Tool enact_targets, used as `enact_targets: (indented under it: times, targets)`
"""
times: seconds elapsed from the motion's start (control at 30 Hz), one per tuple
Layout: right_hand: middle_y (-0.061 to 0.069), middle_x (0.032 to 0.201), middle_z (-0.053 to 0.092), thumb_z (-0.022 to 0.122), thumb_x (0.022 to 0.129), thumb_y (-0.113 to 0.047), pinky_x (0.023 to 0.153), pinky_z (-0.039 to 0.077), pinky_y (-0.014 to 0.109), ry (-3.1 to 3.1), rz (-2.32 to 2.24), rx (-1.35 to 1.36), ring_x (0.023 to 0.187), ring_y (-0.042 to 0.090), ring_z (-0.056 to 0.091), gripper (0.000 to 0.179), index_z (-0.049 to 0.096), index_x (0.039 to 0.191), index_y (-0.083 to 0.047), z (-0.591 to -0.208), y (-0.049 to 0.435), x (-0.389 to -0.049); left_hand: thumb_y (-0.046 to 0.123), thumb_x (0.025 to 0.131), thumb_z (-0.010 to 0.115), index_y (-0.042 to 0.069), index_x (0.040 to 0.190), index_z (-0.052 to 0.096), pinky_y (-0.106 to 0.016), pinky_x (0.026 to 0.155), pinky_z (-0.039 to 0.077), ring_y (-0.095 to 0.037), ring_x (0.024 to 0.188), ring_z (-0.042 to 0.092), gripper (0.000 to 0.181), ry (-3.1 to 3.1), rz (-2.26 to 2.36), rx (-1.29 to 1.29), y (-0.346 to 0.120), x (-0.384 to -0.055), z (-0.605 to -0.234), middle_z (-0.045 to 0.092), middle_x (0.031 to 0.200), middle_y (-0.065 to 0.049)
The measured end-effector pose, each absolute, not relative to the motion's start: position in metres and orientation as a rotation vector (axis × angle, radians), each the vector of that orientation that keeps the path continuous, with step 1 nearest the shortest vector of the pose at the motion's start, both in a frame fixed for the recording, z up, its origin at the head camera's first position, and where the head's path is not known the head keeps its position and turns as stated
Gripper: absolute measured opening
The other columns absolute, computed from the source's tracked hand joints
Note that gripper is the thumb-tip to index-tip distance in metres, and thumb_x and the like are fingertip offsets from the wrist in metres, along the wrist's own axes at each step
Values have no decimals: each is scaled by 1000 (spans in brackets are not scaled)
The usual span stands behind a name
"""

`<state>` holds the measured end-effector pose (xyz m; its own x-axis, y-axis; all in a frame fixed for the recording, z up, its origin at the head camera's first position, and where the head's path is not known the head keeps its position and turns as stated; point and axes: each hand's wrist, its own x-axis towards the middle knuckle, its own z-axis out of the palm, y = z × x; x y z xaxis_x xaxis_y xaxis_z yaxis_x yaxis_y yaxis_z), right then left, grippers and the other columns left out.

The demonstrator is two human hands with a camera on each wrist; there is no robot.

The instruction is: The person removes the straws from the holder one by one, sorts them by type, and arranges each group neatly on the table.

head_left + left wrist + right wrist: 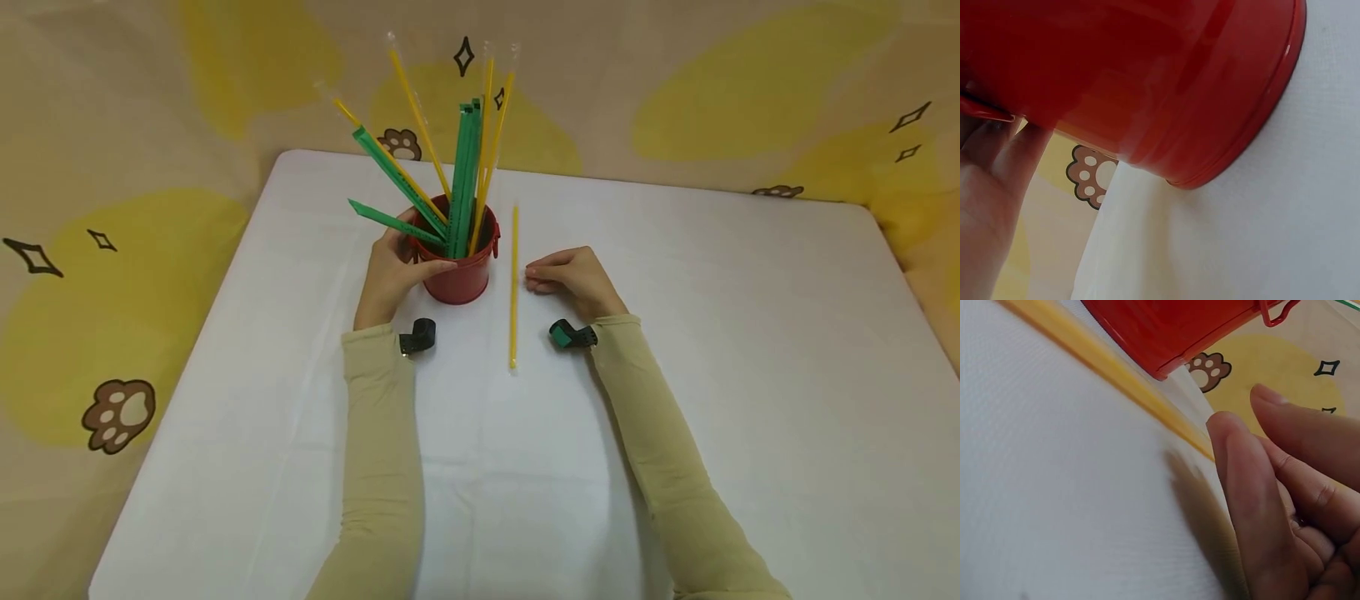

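Observation:
My left hand (392, 271) grips a small red metal bucket (457, 283) at its left side, thumb along the near rim and fingers round the far side. In the bucket stand several yellow straws (411, 87) in clear wrappers and several slim green wrapped sticks (462, 175), leaning various ways. Another wrapped yellow straw (514, 287) lies lengthwise on the white table, just right of the bucket. Beside that straw is my right hand (573, 277), fingers loosely bent and holding nothing. In the right wrist view a gap shows between thumb and fingertips (1225, 428).
The white table (712, 350) has a rounded far edge, with a yellow patterned cloth (712, 92) behind it. Wire loops for a handle (1275, 314) stick out from the bucket's rim. Each sleeve cuff carries a small black wrist camera (572, 335).

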<state>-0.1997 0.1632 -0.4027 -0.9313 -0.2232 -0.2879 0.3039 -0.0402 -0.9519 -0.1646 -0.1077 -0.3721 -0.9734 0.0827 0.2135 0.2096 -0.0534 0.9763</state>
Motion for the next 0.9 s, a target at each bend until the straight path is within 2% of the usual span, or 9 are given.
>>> enact_targets:
  times: [0.37, 0.5, 0.6, 0.8, 0.9]
  targets:
    - [14, 85, 71, 71, 81, 3, 73, 56, 30, 1881, -2124, 61, 79, 20, 70, 17, 70, 96, 9, -394, 160, -199, 5, 72, 81, 7, 136, 50, -31, 100, 41, -19, 116, 51, 72, -2100, -2185, -346, -105, -166, -373, 55, 130, -8]
    - [13, 84, 71, 70, 81, 3, 73, 56, 32, 1907, -2147, 24, 78, 21, 69, 14, 70, 95, 8, -389, 158, -198, 8, 72, 82, 8, 135, 51, -27, 88, 43, -18, 106, 51, 71, -2107, -2180, -347, -104, -166, -372, 57, 127, -7]
    - [14, 84, 70, 70, 80, 6, 74, 56, 32, 1881, -2197, -8, 78, 21, 69, 12, 71, 92, 7, -386, 156, -198, 9, 71, 83, 10, 135, 51, -27, 78, 40, -18, 97, 48, 71, -2117, -2175, -336, -102, -166, -373, 58, 124, -7]
    - [13, 88, 70, 70, 81, 3, 77, 56, 32, 1897, -2240, -92, 80, 20, 69, 24, 66, 101, 14, -378, 148, -200, 8, 71, 83, 10, 135, 51, -27, 84, 42, -17, 102, 51, 71, -2123, -2168, -334, -99, -166, -375, 58, 126, -6]
    - [11, 88, 70, 69, 82, 2, 78, 55, 33, 1930, -2254, -136, 80, 20, 68, 26, 63, 104, 16, -370, 144, -202, 7, 71, 82, 11, 135, 51, -27, 82, 42, -18, 100, 50, 71, -2134, -2167, -318, -99, -166, -374, 58, 125, -6]
